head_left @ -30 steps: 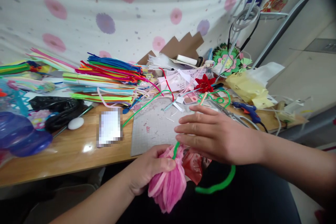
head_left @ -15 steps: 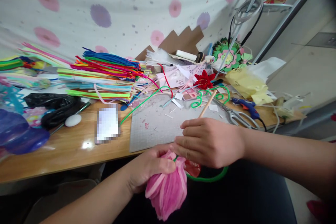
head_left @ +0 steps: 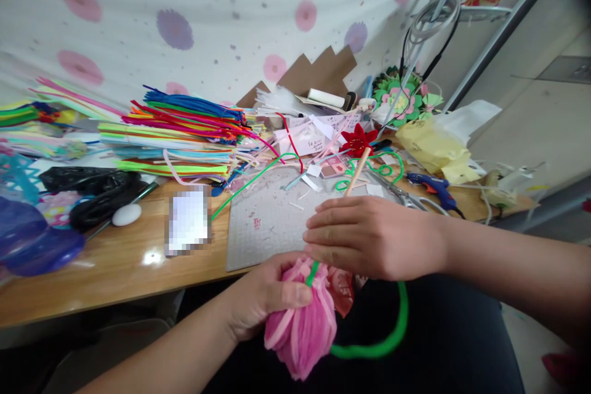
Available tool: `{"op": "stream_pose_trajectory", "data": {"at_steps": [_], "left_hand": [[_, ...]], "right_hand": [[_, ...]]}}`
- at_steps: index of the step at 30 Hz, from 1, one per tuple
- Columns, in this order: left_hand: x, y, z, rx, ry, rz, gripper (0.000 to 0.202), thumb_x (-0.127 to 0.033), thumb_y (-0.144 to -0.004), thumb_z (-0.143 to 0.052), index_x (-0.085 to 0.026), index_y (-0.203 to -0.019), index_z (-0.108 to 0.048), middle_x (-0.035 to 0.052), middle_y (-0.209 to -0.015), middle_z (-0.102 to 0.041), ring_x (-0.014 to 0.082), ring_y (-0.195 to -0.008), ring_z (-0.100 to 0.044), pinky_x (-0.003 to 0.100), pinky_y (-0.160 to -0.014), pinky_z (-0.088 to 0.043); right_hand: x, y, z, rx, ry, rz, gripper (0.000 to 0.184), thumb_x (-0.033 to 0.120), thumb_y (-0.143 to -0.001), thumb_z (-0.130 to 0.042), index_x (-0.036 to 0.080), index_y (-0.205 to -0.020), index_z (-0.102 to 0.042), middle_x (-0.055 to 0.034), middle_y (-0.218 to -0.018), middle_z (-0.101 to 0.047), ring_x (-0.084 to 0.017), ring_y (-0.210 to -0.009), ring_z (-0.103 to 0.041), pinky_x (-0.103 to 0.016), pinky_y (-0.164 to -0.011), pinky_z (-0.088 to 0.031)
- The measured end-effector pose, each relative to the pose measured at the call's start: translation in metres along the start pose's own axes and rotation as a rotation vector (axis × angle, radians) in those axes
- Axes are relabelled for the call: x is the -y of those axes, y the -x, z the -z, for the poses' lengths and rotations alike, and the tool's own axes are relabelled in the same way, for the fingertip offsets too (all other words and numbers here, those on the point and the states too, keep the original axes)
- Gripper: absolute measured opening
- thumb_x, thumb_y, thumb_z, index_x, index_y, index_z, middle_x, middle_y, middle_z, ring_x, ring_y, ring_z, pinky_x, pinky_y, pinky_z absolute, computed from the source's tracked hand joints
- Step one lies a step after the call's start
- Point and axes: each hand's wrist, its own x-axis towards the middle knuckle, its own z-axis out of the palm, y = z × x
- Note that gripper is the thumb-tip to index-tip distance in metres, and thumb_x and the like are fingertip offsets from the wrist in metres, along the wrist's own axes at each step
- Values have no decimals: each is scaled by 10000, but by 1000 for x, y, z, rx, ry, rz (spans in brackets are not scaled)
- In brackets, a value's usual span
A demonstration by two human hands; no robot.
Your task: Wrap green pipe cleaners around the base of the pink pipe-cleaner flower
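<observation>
My left hand (head_left: 263,301) is closed around the top of a pink fluffy flower head (head_left: 302,329) that hangs petals-down over my lap. My right hand (head_left: 369,237) is just above it, fingers together, pinching a green pipe cleaner (head_left: 383,345) where it meets the flower's base. The green stem loops down and to the right below my right wrist. A thin wooden stick (head_left: 357,173) rises from behind my right hand toward the table. A red crumpled piece (head_left: 341,289) shows under my right hand.
The wooden table (head_left: 115,271) carries a grey cutting mat (head_left: 272,221), a stack of coloured pipe cleaners (head_left: 180,132), black bags (head_left: 92,188), a blue plastic thing (head_left: 32,240), a red flower (head_left: 360,140), scissors (head_left: 410,197), a blue glue gun (head_left: 434,186) and yellow paper (head_left: 434,148).
My right hand has shifted slightly up and right and its fingers have flattened. The green stem's loop has swung lower and farther right. The flower head has tilted a little in my left hand.
</observation>
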Motion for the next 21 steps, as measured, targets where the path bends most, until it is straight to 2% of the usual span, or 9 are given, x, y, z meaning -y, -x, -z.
{"op": "stream_pose_trajectory", "data": {"at_steps": [2, 4, 8, 12, 14, 16, 19, 21], "left_hand": [[1, -1, -1, -12, 19, -42, 375, -362, -655, -754, -125, -921, -635, 37, -781, -610, 115, -666, -553, 225, -632, -419], [3, -2, -2, -44, 37, -75, 352, -355, -674, -746, -137, -923, -627, 30, -784, -611, 111, -668, -561, 227, -642, -428], [5, -4, -4, -91, -3, -115, 311, -332, -692, -743, -147, -915, -629, 15, -787, -604, 101, -673, -557, 219, -646, -433], [6, -3, -5, -104, -50, -92, 337, -330, -683, -751, -152, -939, -622, 9, -798, -591, 105, -689, -549, 220, -648, -435], [7, -2, -5, -112, -45, -97, 356, -342, -671, -760, -148, -930, -613, 6, -790, -579, 105, -683, -543, 219, -643, -434], [7, -1, -3, -141, -33, -126, 383, -358, -665, -762, -148, -944, -605, 12, -795, -589, 113, -685, -554, 230, -650, -442], [10, -3, 0, -236, -49, -193, 413, -364, -674, -755, -165, -997, -591, 34, -845, -622, 148, -729, -592, 267, -688, -465], [13, -5, 2, -329, -76, -254, 399, -354, -702, -735, -182, -1029, -585, 37, -884, -631, 165, -781, -603, 284, -724, -475]], "right_hand": [[-1, 5, 4, -46, 1, -38, 300, 178, -962, -361, 116, -913, -651, -113, -1064, -658, -204, -1059, -545, -349, -938, -421], [1, 8, 4, -51, -14, -94, 291, 172, -957, -371, 102, -939, -653, -117, -1099, -644, -227, -1079, -521, -362, -923, -424], [7, 6, -3, -33, -16, -219, 264, 209, -957, -394, 161, -1042, -639, -88, -1023, -642, -204, -906, -524, -354, -768, -434], [5, 2, -6, -76, -90, -240, 220, 222, -927, -464, 176, -882, -675, -73, -959, -638, -191, -835, -496, -335, -723, -412], [2, 6, -3, -112, -158, -214, 205, 203, -917, -476, 157, -864, -669, -82, -956, -643, -189, -853, -514, -324, -741, -423], [0, 13, 1, -179, -195, -253, 180, 179, -909, -482, 143, -893, -658, -83, -899, -658, -172, -821, -552, -292, -720, -438], [7, 22, 1, -381, -132, -492, 127, 175, -885, -537, 138, -938, -646, -52, -750, -668, -124, -662, -585, -225, -600, -431], [20, 20, -8, -509, -51, -678, 97, 184, -857, -584, 155, -919, -652, -17, -652, -664, -98, -536, -568, -203, -520, -404]]}}
